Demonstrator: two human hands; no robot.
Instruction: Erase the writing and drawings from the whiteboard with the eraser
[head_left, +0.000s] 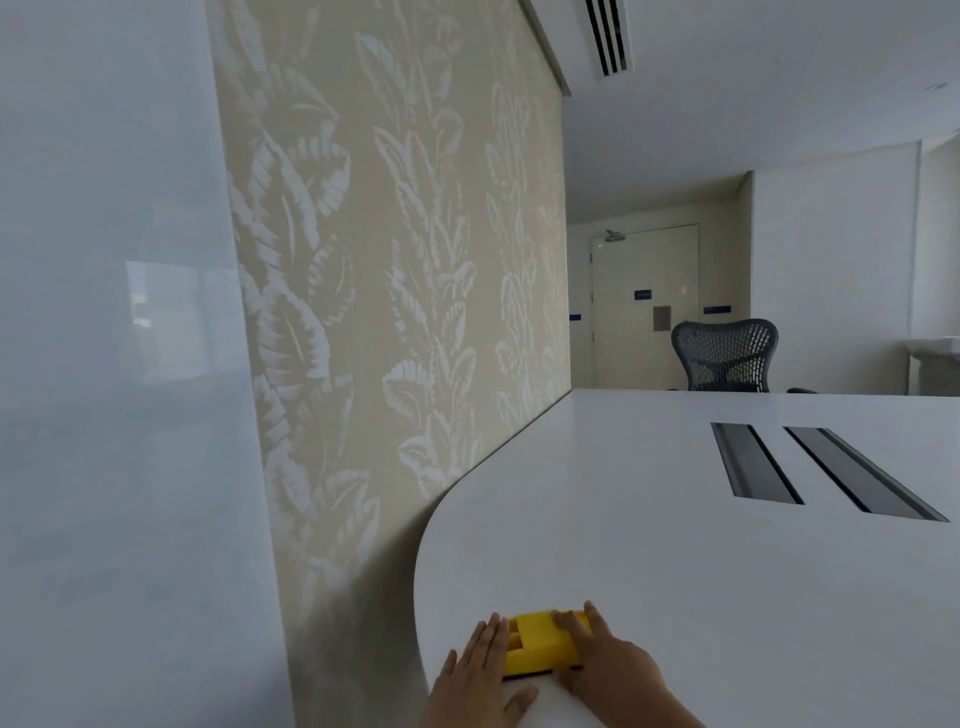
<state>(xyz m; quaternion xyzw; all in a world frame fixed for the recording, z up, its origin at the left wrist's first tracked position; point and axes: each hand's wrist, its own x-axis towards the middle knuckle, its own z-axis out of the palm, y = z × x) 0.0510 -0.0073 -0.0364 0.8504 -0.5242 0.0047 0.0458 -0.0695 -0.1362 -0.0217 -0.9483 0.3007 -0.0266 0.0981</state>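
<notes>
A yellow eraser (540, 644) with a dark felt underside lies on the white table (675, 571) near its rounded left corner. My right hand (608, 665) rests over the eraser's right side, fingers on top and thumb at its near edge. My left hand (480, 670) lies flat on the table with fingers spread, touching the eraser's left side. The glossy whiteboard (114, 364) fills the left of the view; no writing shows on the part I see.
A leaf-patterned beige wall panel (395, 291) stands between the whiteboard and the table. Two dark cable slots (810, 467) are cut into the tabletop. A mesh office chair (724, 356) sits at the far end, with a door (644, 306) behind it.
</notes>
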